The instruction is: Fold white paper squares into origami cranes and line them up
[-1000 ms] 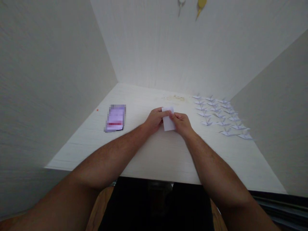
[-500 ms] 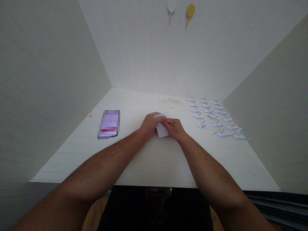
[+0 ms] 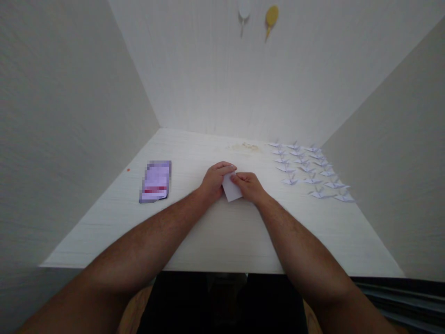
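Between my two hands is a small white piece of folded paper (image 3: 232, 189), over the middle of the table. My left hand (image 3: 216, 180) grips its left side, fingers reaching along the top edge. On the other side my right hand (image 3: 248, 184) pinches the paper, thumb lying on its face near the upper corner. The lower end of the sheet points toward me, uncovered. Fingers behind the paper are hidden.
Several white folded paper cranes (image 3: 308, 169) stand in rows at the table's right. A phone-like object (image 3: 156, 181), pixelated, lies at left. Walls enclose the white table (image 3: 222, 241) at back and sides. Two round hooks (image 3: 271, 16) are on the back wall.
My right thumb has shifted left onto the paper's face, and my left thumb no longer lies across the top. More of the paper shows. The view has moved slightly.
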Available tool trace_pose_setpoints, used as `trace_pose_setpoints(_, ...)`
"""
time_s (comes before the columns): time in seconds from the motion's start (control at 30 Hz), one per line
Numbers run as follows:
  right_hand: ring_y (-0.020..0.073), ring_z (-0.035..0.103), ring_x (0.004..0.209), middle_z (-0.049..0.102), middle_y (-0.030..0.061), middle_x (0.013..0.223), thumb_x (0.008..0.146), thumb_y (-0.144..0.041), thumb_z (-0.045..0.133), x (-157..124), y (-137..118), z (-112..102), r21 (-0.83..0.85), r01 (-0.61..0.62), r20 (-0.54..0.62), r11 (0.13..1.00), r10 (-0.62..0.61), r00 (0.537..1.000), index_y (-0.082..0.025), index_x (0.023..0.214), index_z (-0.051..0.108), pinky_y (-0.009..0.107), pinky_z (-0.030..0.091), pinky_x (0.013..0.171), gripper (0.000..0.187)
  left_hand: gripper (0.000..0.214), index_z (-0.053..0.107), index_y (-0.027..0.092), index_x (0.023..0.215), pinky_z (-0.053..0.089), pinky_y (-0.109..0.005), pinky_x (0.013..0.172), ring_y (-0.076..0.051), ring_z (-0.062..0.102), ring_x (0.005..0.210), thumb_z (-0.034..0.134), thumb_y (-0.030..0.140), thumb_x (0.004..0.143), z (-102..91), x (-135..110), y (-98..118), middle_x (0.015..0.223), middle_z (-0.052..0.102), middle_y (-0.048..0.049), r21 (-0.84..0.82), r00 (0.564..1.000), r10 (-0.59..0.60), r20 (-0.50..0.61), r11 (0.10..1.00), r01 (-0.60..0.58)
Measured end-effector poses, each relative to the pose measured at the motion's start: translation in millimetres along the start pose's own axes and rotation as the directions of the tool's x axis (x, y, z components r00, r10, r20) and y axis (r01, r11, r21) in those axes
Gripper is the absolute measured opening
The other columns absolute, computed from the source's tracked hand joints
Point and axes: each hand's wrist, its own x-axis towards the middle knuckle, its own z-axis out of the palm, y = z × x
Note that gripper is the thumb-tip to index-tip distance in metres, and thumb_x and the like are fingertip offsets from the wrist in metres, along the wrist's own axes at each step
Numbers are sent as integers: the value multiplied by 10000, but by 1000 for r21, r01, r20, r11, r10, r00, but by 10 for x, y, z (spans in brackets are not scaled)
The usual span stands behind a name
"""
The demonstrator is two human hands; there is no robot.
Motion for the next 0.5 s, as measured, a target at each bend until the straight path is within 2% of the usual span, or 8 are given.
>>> trace_pose_setpoints(0.13,103,386,527,449,-19,575,794,-623,505,4,6,7,-7,-15,26,1000,15,1000,-196,603,479,251,283,489,469,228,658,160,672,415,-243,525,-113,530,588,790,325,586,-27,38,-4,640,588,-3,-24,999,42,-25,999,-43)
trace_pose_setpoints(0.23,100,386,526,449,-20,578,793,-631,509,-3,5,10,3,-25,29,1000,25,999,-195,607,480,248,284,486,475,304,682,148,716,438,-253,540,-121,548,597,804,405,610,-47,38,-3,664,610,-20,1,999,32,29,999,-32)
trace_pose_setpoints(0.37,94,363,512,428,-28,558,784,-674,526,1,10,11,39,-16,27,999,15,1000,-198,588,466,248,268,477,518,275,669,152,673,430,-257,531,-124,551,579,849,287,515,-52,18,-9,652,620,-12,89,1000,26,10,996,-27)
trace_pose_setpoints(0.5,97,358,516,415,-27,547,779,-680,533,23,13,25,25,-19,-1,1000,19,1000,-202,563,449,254,251,474,531,261,662,157,655,419,-259,532,-120,542,575,836,286,509,-43,15,-12,658,633,-13,98,997,60,-53,994,-55)
